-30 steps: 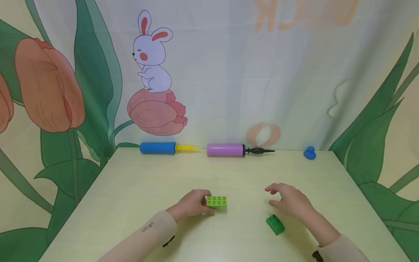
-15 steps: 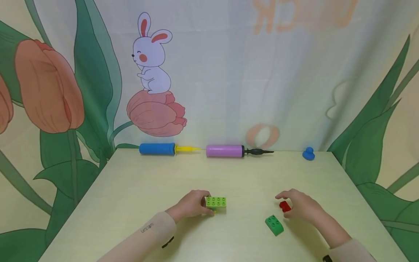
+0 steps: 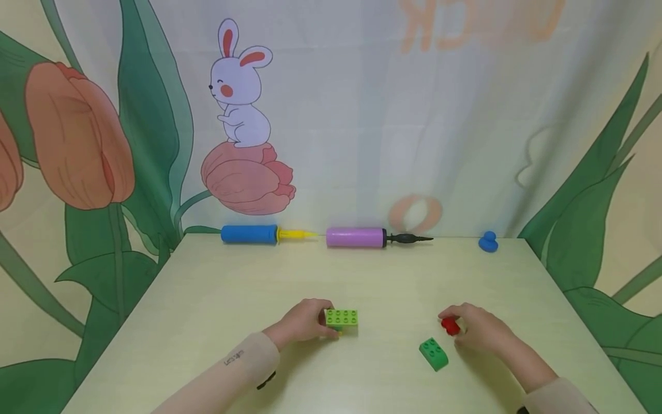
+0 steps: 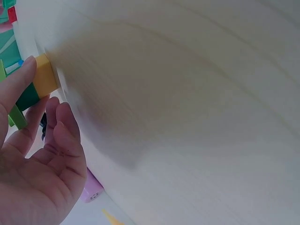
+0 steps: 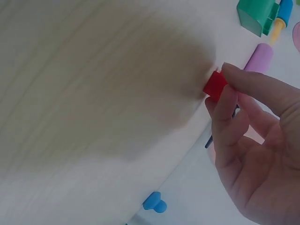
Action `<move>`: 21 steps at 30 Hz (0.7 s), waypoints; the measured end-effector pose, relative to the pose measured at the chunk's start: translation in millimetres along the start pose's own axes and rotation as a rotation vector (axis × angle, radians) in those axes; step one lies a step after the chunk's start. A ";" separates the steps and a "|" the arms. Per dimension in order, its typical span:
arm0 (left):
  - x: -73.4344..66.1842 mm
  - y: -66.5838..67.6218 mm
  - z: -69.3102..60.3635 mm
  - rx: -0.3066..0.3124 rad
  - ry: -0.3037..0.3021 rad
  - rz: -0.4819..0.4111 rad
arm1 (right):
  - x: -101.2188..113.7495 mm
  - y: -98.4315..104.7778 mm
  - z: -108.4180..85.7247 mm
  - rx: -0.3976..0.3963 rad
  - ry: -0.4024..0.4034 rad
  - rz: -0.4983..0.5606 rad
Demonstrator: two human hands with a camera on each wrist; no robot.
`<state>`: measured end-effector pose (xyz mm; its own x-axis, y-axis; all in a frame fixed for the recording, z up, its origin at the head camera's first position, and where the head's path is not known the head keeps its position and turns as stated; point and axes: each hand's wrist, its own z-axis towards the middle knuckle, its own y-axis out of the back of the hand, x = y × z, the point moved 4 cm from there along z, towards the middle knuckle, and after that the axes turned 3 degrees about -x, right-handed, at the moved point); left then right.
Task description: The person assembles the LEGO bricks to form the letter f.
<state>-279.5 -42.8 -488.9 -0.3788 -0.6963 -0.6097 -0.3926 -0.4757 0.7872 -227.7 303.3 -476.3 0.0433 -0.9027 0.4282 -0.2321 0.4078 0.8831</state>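
Note:
My left hand (image 3: 306,322) grips a small stack topped by a light green brick (image 3: 342,317); in the left wrist view an orange-yellow brick (image 4: 45,76) is its bottom, with dark green between. Thumb and fingers of my right hand (image 3: 482,329) pinch a small red brick (image 3: 450,326), whose studded side shows in the head view. The right wrist view shows the red brick (image 5: 215,85) between the fingertips, close to the table. Just left of and below my right hand lies a green brick (image 3: 433,353) with a curved end.
Along the table's back edge lie a blue pump (image 3: 249,234) with a yellow nozzle, a purple pump (image 3: 355,237) with a black nozzle, and a small blue knob-shaped object (image 3: 488,242). Behind the table (image 3: 258,276) hangs a printed curtain (image 3: 336,115).
My right hand has moved right, and a red brick has come into view between its fingers. The red brick has turned slightly since half a second ago. My left hand stays in place.

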 end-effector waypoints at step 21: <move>-1.1 2.0 -0.1 0.002 0.002 -0.005 | -3.9 -3.4 9.6 -0.085 -0.003 -0.095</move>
<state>-279.8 -43.1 -486.7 -0.3751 -0.6948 -0.6136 -0.3963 -0.4782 0.7837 -236.4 304.1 -482.8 0.0582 -0.9382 0.3412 -0.1435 0.3304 0.9329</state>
